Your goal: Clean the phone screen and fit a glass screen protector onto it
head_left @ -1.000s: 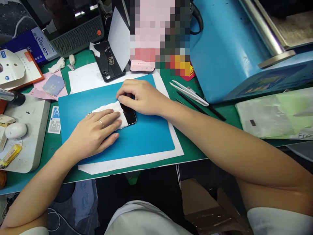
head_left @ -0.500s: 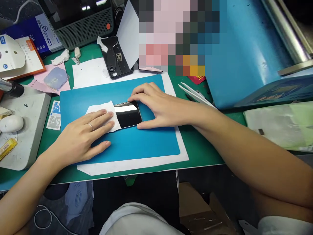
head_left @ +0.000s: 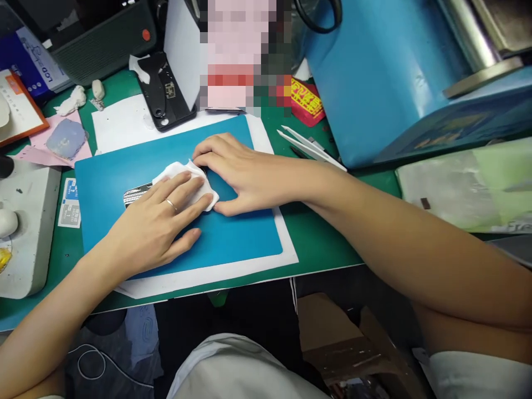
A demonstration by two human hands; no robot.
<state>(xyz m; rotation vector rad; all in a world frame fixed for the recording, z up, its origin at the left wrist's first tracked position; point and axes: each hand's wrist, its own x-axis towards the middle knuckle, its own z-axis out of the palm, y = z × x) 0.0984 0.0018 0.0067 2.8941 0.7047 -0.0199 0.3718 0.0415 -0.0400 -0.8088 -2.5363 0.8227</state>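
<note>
On a blue mat (head_left: pixel 236 235) lies a phone (head_left: pixel 136 194) with a glossy dark face, mostly covered by a white cloth (head_left: pixel 174 169). My left hand (head_left: pixel 155 221), wearing a ring, rests on the cloth with its fingers stretched out flat, pressing it against the phone. The phone's right end is held by my right hand (head_left: pixel 236 174), thumb at the near edge and fingers at the far edge. Cloth and fingers hide most of the phone's surface.
White tweezers (head_left: pixel 310 145) lie right of the mat, before a large blue machine (head_left: pixel 374 83). A black phone-shaped part (head_left: pixel 178 102) sits behind the mat. At left are a grey device (head_left: pixel 33 221) and small blue-grey cards (head_left: pixel 70 208). A pale green packet (head_left: pixel 465 188) lies at right.
My left hand has slid the cloth rightward along the phone, covering its right end and baring part of the left end. My right hand keeps its hold. The camera view has shifted.
</note>
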